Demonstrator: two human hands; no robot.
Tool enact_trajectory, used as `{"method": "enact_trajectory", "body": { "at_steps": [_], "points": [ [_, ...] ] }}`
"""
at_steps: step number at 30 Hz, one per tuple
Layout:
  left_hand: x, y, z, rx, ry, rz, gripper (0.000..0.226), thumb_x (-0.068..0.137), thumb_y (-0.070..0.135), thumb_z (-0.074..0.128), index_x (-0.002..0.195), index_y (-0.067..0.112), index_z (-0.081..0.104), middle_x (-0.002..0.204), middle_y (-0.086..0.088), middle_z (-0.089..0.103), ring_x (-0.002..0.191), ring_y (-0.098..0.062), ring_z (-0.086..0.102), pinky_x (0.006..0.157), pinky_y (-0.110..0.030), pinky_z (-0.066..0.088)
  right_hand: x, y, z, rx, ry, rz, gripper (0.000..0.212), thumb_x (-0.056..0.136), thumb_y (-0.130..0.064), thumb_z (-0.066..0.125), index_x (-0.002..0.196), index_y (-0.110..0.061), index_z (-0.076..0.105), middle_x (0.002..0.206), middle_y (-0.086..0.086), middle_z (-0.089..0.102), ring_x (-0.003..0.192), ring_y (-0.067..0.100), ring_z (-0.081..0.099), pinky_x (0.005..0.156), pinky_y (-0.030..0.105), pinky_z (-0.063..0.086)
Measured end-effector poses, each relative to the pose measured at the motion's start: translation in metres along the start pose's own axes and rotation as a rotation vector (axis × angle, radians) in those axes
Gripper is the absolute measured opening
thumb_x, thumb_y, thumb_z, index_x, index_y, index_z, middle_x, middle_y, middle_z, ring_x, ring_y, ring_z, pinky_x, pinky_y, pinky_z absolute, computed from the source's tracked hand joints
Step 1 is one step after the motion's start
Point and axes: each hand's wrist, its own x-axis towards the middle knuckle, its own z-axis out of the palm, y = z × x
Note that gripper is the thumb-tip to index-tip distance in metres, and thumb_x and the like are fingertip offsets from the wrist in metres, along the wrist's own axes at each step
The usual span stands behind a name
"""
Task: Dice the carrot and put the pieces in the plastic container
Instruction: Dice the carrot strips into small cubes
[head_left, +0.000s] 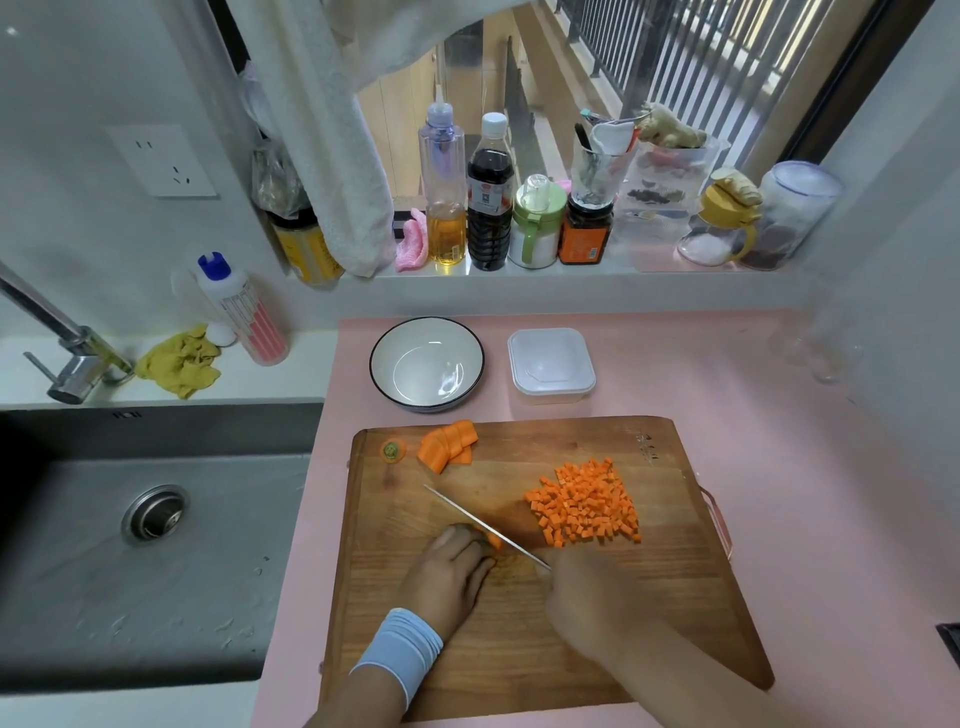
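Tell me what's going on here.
A person is dicing carrot on the brown wooden cutting board. The left hand pins a small orange carrot piece while the right hand grips the steel knife, its blade on that piece. A pile of orange carrot cubes lies right of the blade; thick carrot slabs wait at the far left. The square white plastic container shows no carrot yet.

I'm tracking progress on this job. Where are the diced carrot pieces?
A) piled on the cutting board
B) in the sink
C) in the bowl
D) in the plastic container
A: the carrot cubes sit in a pile on the cutting board, right of the knife; no orange shows in the plastic container or the bowl.
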Motion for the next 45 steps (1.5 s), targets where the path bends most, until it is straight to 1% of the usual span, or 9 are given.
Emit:
{"method": "enact_trajectory", "body": {
  "at_steps": [4,8,14,18,23,27,33,38,45],
  "points": [
    [0.001,0.000,0.001,0.004,0.002,0.010,0.012,0.095,0.018,0.061,0.092,0.011,0.071,0.096,0.001,0.064,0.093,-0.017,0.060,0.090,-0.025,0.049,0.003,0.004,0.002,0.017,0.010,0.001,0.021,0.092,-0.023,0.047,0.097,-0.028,0.068,0.083,-0.003,0.068,0.080,0.021,0.066,0.071,0.037,0.055],
    [0.000,0.002,-0.001,0.007,0.011,0.004,0.013,0.095,0.019,0.061,0.094,0.012,0.072,0.097,0.001,0.065,0.095,-0.016,0.061,0.090,-0.026,0.050,-0.004,0.003,0.007,0.003,0.085,-0.049,0.027,0.094,-0.023,0.045,0.113,-0.033,0.062,0.089,-0.002,0.069,0.084,0.021,0.066,0.072,0.037,0.054],
    [0.001,0.005,-0.004,-0.011,0.018,-0.003,0.016,0.095,0.019,0.060,0.101,0.013,0.074,0.101,0.001,0.068,0.099,-0.016,0.062,0.094,-0.028,0.050,-0.016,0.004,0.010,-0.063,0.138,-0.053,0.028,0.099,-0.028,0.043,0.121,-0.032,0.058,0.099,0.000,0.069,0.093,0.024,0.066,0.070,0.032,0.044],
    [0.001,0.004,-0.004,-0.020,0.017,0.000,0.014,0.094,0.017,0.062,0.101,0.013,0.074,0.101,0.001,0.068,0.098,-0.016,0.062,0.095,-0.025,0.049,-0.020,0.007,0.004,-0.104,0.137,-0.002,0.026,0.100,-0.032,0.042,0.115,-0.029,0.064,0.102,-0.002,0.069,0.096,0.020,0.066,0.069,0.027,0.036],
    [0.001,0.004,-0.004,-0.020,0.027,-0.002,0.015,0.094,0.018,0.061,0.097,0.011,0.074,0.101,0.000,0.068,0.098,-0.014,0.061,0.097,-0.020,0.046,-0.021,0.006,-0.002,-0.099,0.104,0.028,0.026,0.101,-0.034,0.044,0.107,-0.023,0.067,0.101,0.000,0.069,0.098,0.021,0.066,0.069,0.025,0.036],
    [0.001,0.004,-0.003,-0.021,0.029,0.001,0.015,0.094,0.019,0.061,0.094,0.010,0.074,0.098,-0.001,0.067,0.097,-0.014,0.060,0.093,-0.022,0.048,-0.008,0.009,0.000,-0.034,0.017,0.040,0.020,0.098,-0.029,0.049,0.095,-0.023,0.068,0.076,-0.007,0.059,0.079,0.017,0.064,0.057,0.025,0.037],
    [0.000,0.002,-0.001,-0.010,0.033,0.008,0.006,0.090,0.012,0.070,0.095,0.010,0.073,0.097,0.000,0.065,0.095,-0.015,0.060,0.090,-0.023,0.050,0.007,0.006,0.002,0.028,-0.005,0.026,0.021,0.095,-0.019,0.050,0.091,-0.020,0.070,0.076,0.000,0.065,0.070,0.020,0.063,0.059,0.032,0.047],
    [-0.003,0.002,0.001,0.038,0.024,0.008,0.007,0.093,0.014,0.065,0.091,0.010,0.071,0.092,-0.002,0.063,0.088,-0.018,0.060,0.080,-0.029,0.052,0.004,0.005,0.002,0.002,0.025,-0.013,0.020,0.099,-0.024,0.049,0.094,-0.022,0.069,0.069,-0.006,0.057,0.068,0.018,0.060,0.052,0.026,0.040],
    [-0.001,0.004,-0.003,0.002,0.033,0.008,0.011,0.094,0.016,0.063,0.092,0.011,0.072,0.098,-0.001,0.067,0.095,-0.018,0.061,0.090,-0.028,0.050,-0.008,0.004,0.007,-0.120,0.093,-0.062,0.021,0.098,-0.026,0.046,0.105,-0.024,0.065,0.093,0.000,0.068,0.087,0.023,0.066,0.065,0.030,0.043]
  ]
}}
